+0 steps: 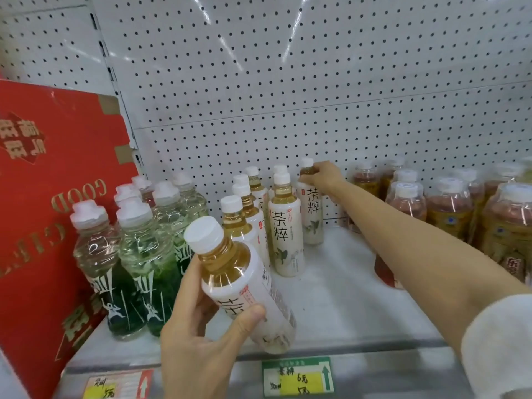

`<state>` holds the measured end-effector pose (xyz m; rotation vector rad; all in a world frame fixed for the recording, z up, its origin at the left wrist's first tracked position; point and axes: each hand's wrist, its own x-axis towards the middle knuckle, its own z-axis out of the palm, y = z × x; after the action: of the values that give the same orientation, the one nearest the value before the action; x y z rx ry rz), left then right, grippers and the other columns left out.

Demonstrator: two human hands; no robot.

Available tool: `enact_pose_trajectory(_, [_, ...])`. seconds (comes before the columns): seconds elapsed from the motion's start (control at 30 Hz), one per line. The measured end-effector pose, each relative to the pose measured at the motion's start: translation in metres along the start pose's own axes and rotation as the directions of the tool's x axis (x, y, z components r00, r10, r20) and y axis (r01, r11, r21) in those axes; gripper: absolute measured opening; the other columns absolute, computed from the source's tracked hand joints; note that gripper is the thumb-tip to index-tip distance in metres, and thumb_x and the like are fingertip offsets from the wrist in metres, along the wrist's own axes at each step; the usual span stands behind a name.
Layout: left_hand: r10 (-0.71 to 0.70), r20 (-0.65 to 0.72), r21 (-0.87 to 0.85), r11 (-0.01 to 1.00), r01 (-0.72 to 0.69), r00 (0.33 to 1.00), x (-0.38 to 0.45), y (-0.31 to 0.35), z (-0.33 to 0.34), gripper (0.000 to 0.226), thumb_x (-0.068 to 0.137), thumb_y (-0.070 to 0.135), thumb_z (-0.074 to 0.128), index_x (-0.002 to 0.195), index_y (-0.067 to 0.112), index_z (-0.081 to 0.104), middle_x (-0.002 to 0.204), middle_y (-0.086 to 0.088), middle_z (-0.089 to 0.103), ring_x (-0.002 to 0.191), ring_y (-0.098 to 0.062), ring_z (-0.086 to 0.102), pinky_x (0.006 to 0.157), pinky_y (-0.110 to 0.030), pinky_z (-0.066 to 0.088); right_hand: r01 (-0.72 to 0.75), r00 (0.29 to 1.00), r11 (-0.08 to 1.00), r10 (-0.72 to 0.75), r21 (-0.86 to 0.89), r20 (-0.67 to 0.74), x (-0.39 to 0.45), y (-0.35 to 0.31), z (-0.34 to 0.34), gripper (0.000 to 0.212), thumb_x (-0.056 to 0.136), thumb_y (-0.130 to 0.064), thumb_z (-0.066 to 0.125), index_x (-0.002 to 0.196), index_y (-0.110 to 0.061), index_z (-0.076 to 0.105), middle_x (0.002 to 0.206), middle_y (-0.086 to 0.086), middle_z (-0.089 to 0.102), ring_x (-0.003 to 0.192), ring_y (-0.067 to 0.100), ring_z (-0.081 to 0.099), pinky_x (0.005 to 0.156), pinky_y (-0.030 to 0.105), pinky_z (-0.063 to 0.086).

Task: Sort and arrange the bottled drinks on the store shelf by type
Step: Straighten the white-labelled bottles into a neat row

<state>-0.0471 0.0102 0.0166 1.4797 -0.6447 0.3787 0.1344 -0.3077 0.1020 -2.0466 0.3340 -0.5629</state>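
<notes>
My left hand (198,335) grips a white-labelled tea bottle (239,283) with a white cap, tilted above the shelf's front edge. My right hand (322,175) reaches to the back of the shelf (345,306) and holds the neck of another white-labelled tea bottle (312,214) standing by the pegboard. Several more of the same tea bottles (285,226) stand in rows in the middle. Green-labelled clear bottles (138,254) stand at the left. Amber and red-labelled bottles (449,211) are grouped at the right.
A large red carton (43,197) leans at the left end of the shelf. A perforated white back panel (288,82) closes the rear. Price tags (298,375) hang on the shelf's front rail. A red-labelled bottle (384,272) shows partly under my right forearm.
</notes>
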Motion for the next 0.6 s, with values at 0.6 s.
enact_pose_trajectory(0.6, [-0.043,0.086,-0.055,0.997,0.048,0.995,0.014,-0.018,0.025,0.094,0.066,0.015,0.085,0.149,0.029,0.043,0.138,0.004,0.062,0.114,-0.007,0.065,0.091,-0.022,0.056,0.066,0.969,0.996,-0.077,0.054,0.235,-0.167,-0.006,-0.021,0.044,0.085,-0.025,0.076,0.124,-0.025,0.056,0.108,-0.014,0.062,0.097,0.003,0.06,0.08,0.025,0.052])
